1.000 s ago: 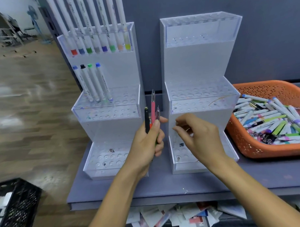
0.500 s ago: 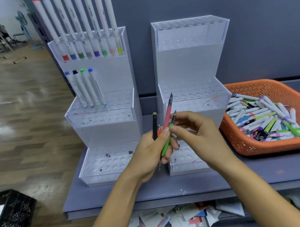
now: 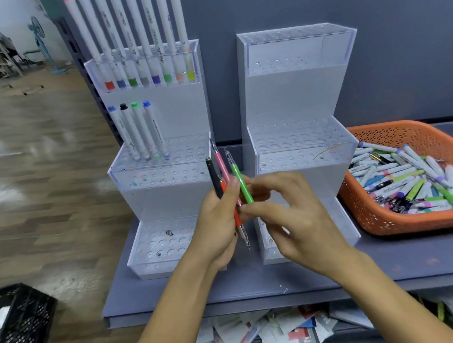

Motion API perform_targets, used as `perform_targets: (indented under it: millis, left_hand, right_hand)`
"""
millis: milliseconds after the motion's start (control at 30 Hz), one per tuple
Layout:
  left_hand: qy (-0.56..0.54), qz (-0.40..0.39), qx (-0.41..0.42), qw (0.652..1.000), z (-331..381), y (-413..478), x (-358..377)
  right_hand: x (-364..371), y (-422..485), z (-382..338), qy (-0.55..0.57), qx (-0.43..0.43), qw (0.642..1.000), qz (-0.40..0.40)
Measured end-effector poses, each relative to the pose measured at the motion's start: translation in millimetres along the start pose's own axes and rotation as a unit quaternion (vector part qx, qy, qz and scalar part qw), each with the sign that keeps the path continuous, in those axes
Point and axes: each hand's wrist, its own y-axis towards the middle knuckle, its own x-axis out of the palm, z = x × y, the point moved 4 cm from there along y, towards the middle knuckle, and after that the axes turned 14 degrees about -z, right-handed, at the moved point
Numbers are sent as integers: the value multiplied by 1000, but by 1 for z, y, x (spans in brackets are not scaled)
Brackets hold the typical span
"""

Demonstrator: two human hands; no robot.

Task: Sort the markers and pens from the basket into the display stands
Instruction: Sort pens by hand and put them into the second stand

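Observation:
My left hand (image 3: 217, 223) grips a small bunch of pens upright in front of the two stands: a black pen (image 3: 213, 177), a pink pen (image 3: 222, 166) and an orange-red one below. My right hand (image 3: 294, 220) pinches the green pen (image 3: 240, 182) at its lower part, right beside the bunch. The left display stand (image 3: 159, 178) holds several markers in its top and middle tiers. On the right display stand (image 3: 300, 102) no pens show. The orange basket (image 3: 376, 217) at the right is full of markers and pens.
The stands and basket sit on a grey shelf (image 3: 250, 286) against a dark grey wall. A black crate (image 3: 20, 319) stands on the wooden floor at lower left. Loose papers (image 3: 251, 329) lie under the shelf.
My right hand has come from the right stand's lower tier to the bunch and taken hold of the green pen, drawing it slightly apart from the others. The view shifted a little.

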Motion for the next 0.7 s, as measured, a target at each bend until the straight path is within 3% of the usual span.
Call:
perform_targets:
  millis: [100, 200, 300, 400, 700]
  left_hand:
    - [-6, -11, -11, 1000, 0, -1, 2]
    - [18, -16, -22, 999, -2, -1, 2]
    - [122, 13, -41, 992, -5, -2, -5]
    - [160, 29, -67, 984, -8, -4, -14]
    - [178, 15, -94, 979, -16, -4, -16]
  right_hand:
    - [4, 0, 3, -20, -5, 999, 26]
    - [-6, -1, -1, 39, 6, 996, 74]
    - [-25, -2, 5, 155, 95, 969, 169]
    - [-36, -9, 20, 213, 151, 935, 238]
    - [-6, -16, 38, 10, 157, 972, 172]
